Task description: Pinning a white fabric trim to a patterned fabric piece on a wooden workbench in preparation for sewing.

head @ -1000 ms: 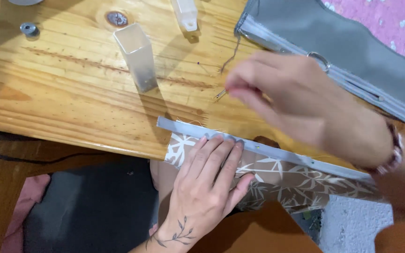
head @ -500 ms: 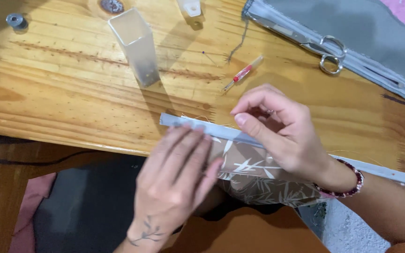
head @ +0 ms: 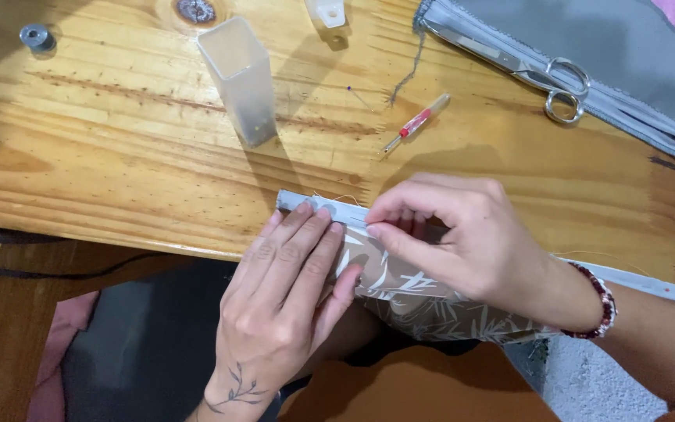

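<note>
Under the left hand's fingers and behind the right hand's pinched fingertips, the patterned fabric and its grey strip are covered; whatever the fingertips pinch is too small to tell.

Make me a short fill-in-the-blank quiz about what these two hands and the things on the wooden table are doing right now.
1. The left hand lies flat on the leaf-patterned ____.
2. The right hand wears a beaded ____ at its wrist.
3. The scissors rest on a ____ cloth.
4. The clear plastic tube stands ____ on the table.

Missing words: fabric; bracelet; grey; upright
</note>
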